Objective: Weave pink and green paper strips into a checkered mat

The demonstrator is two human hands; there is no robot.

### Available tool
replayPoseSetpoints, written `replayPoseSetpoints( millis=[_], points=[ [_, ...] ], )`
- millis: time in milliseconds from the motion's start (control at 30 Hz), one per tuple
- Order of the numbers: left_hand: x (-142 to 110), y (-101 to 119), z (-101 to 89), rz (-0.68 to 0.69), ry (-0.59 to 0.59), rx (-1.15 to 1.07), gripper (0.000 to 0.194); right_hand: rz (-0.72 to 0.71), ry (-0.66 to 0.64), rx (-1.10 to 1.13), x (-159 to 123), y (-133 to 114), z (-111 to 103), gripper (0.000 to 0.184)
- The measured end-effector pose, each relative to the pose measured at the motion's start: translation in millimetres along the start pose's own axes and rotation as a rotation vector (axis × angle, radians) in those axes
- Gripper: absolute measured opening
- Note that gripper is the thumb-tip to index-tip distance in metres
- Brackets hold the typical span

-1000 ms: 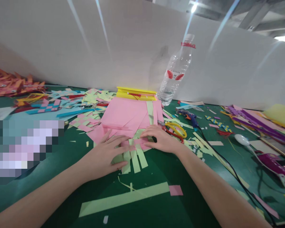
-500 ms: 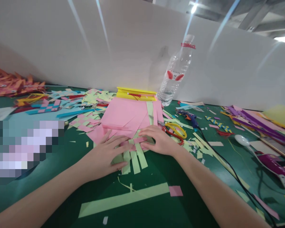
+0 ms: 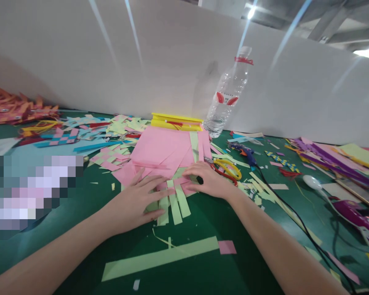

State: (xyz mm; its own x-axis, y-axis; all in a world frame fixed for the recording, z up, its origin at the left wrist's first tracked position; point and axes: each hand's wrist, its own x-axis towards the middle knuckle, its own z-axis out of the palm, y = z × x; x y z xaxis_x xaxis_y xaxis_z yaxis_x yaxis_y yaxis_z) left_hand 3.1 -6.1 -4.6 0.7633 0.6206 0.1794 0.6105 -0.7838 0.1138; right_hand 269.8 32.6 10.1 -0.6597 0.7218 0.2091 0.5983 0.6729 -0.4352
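My left hand (image 3: 144, 196) lies with its fingers spread over pale green paper strips (image 3: 175, 207), pressing near their upper ends. Across these strips runs a short pink paper strip (image 3: 181, 180), partly hidden by my fingers. My right hand (image 3: 207, 180) is curled from the right, thumb and forefinger bent together at the right end of the pink strip. Behind both hands lie pink paper sheets (image 3: 166, 143). Scissors with a red and yellow handle (image 3: 229, 169) rest just beyond my right hand. Closer to me lies a long pale green strip (image 3: 160, 259) with a pink piece (image 3: 226, 247) at its end.
A tilted plastic bottle (image 3: 226, 98) leans against the white partition (image 3: 110, 57). To the right are a blue glue gun (image 3: 244, 151) with a black cable and a purple device (image 3: 356, 217). Paper scraps (image 3: 119, 123) cover the left back. A blurred patch (image 3: 33, 196) hides part of the left side.
My right hand has shifted slightly at the pink strip, and less of that strip shows between the green ones. My left hand stays in place.
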Motion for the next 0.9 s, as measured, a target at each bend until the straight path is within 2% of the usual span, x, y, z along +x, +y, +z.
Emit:
replayPoseSetpoints(
  millis=[200,367,467,600,900],
  points=[
    [0.2,0.4,1.0,-0.043,0.012,0.009,0.058,-0.022,0.051,-0.021,0.1,-1.8,1.9,0.028],
    [1.4,0.6,-1.3,-0.126,0.057,0.017,0.05,-0.045,0.134,-0.008,0.6,-9.6,2.2,0.027],
    [1.6,-1.1,-1.1,-0.171,0.064,0.013,0.048,-0.1,0.071,0.016,2.2,-16.6,3.5,0.028],
    [1.6,-2.6,1.0,-0.197,0.041,0.014,0.045,-0.127,-0.025,0.031,3.2,-23.8,7.5,0.04],
    [2.6,-1.5,2.0,-0.192,0.036,-0.024,0.043,-0.07,-0.073,0.045,1.4,-29.1,11.6,0.057]
  ],
)
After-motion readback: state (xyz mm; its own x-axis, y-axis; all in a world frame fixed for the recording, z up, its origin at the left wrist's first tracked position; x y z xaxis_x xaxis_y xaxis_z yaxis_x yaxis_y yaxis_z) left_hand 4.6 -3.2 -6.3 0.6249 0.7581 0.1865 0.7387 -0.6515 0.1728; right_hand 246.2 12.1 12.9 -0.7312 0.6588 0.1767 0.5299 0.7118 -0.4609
